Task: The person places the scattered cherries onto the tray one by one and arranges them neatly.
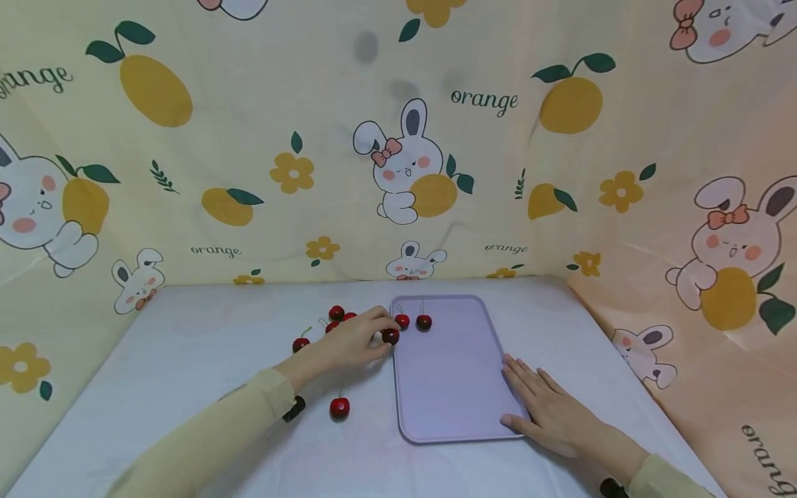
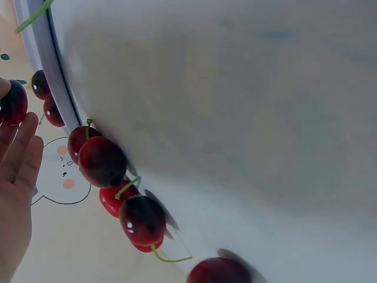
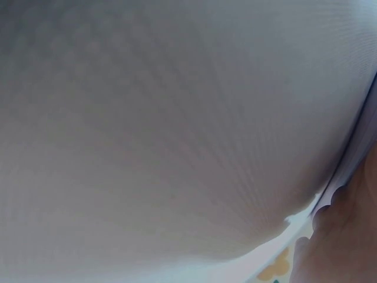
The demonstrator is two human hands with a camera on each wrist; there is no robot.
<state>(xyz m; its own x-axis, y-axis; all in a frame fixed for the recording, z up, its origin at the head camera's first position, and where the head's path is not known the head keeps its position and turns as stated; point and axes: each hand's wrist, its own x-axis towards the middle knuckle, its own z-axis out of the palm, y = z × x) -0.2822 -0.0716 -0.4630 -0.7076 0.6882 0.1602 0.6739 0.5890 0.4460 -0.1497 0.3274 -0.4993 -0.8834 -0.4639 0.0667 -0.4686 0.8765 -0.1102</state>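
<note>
Two hands at lavender tray [image 1: 454, 387]. Left hand [image 1: 351, 340] at tray's far-left edge, fingertips pinching dark cherry [image 1: 390, 336] right over rim; cherry on tray side of fingers, stem not visible. Right hand [image 1: 548, 408] flat, fingers straight, pressing tray's right edge, well apart from cherry; left hand clearly nearer. Two cherries [image 1: 413, 321] already in tray's far-left corner, stems upright. More loose cherries [image 1: 336, 312] left of tray on white table [image 1: 187, 360], one lone cherry [image 1: 339, 407] nearer tray's near-left corner. Cherries glossy, round, smooth; tray matte plastic, rounded rectangle, long axis running away from person.
</note>
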